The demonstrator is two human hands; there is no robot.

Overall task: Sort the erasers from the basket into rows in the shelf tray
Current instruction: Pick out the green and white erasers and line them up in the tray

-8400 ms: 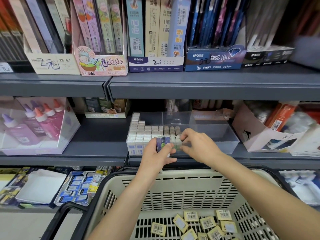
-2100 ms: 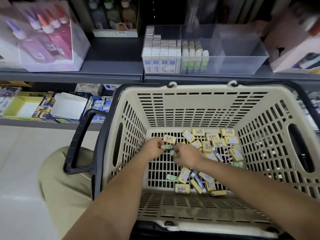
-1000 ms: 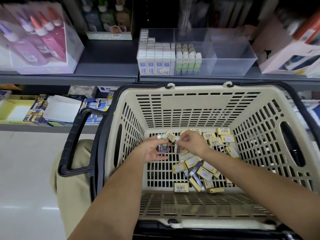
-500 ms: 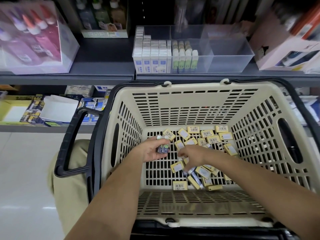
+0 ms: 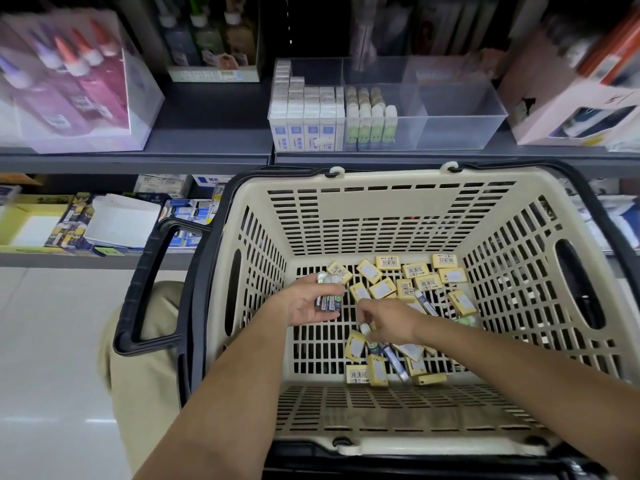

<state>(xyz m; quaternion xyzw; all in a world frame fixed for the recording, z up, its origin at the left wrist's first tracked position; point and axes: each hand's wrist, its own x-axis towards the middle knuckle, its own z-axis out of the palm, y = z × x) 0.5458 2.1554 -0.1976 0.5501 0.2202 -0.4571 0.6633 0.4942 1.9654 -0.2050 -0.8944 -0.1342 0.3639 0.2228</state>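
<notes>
The right hand (image 5: 391,320) has dropped away from the left hand (image 5: 304,306) to pinch a loose eraser (image 5: 364,329) mid-frame in the basket (image 5: 346,178), while the stack (image 5: 328,301) the left grips could spill if another is crammed in.

Upper grey shelf (image 5: 138,157), left: clear display box (image 5: 104,133) of pink and purple bottles with orange and white caps, blurred. Behind it, a small carton (image 5: 213,74) of dark bottles. Far right: pale open box (image 5: 568,109), contents unclear. Lower shelf: yellow tray (image 5: 20,206), white folded card (image 5: 121,223), blue-and-white packs (image 5: 187,216). Pale glossy floor (image 5: 52,341) below.
</notes>
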